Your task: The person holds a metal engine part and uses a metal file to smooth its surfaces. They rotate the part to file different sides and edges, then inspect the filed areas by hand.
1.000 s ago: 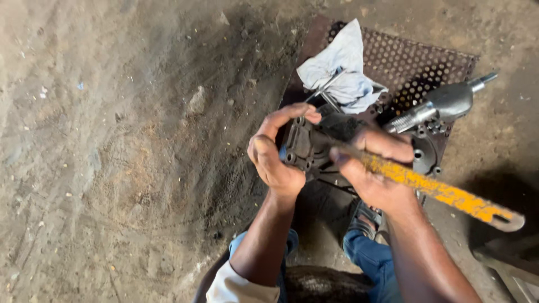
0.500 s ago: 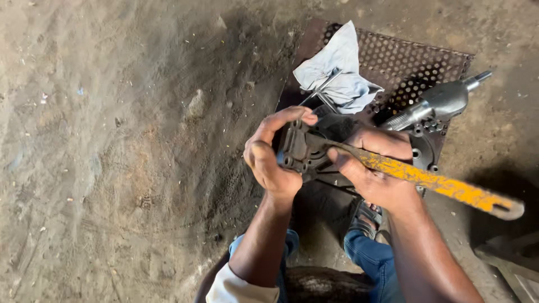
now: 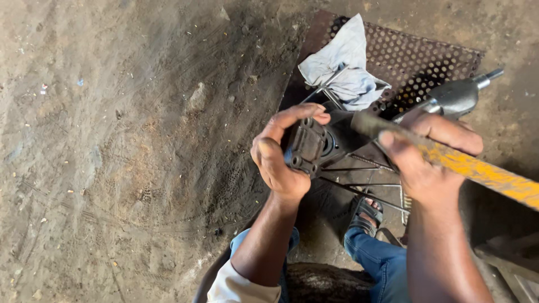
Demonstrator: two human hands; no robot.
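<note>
- Dark metal casting (image 3: pixel 307 147) with bolt holes at its corners is what I've got up in front of me, held over the dirt floor (image 3: pixel 112 140) just near-side of the rusty perforated plate (image 3: pixel 432 62).
- Left hand (image 3: pixel 278 157) is wrapped round the casting: thumb across the top edge, fingers curled in on the left side, so it's a proper clamp and not a loose pinch.
- Right hand (image 3: pixel 429 154) sits just right of the casting, fingers folded tight round a long yellow-painted bar (image 3: pixel 471 168). The bar's worn dark end points at the round opening on the casting's right face; can't tell if it actually touches.
- Above the casting, a crumpled pale rag (image 3: pixel 345 67) lies on the perforated plate, with a thin metal rod poking out from under it.
- Up and right of the casting there's a silvery metal part (image 3: pixel 455 96) with a stubby threaded tip, lying on that same plate.
- Below the casting: a few thin rods (image 3: pixel 359 179) fanning out to the right, my blue jeans (image 3: pixel 382 261) and a dark sandal (image 3: pixel 366 216).
</note>
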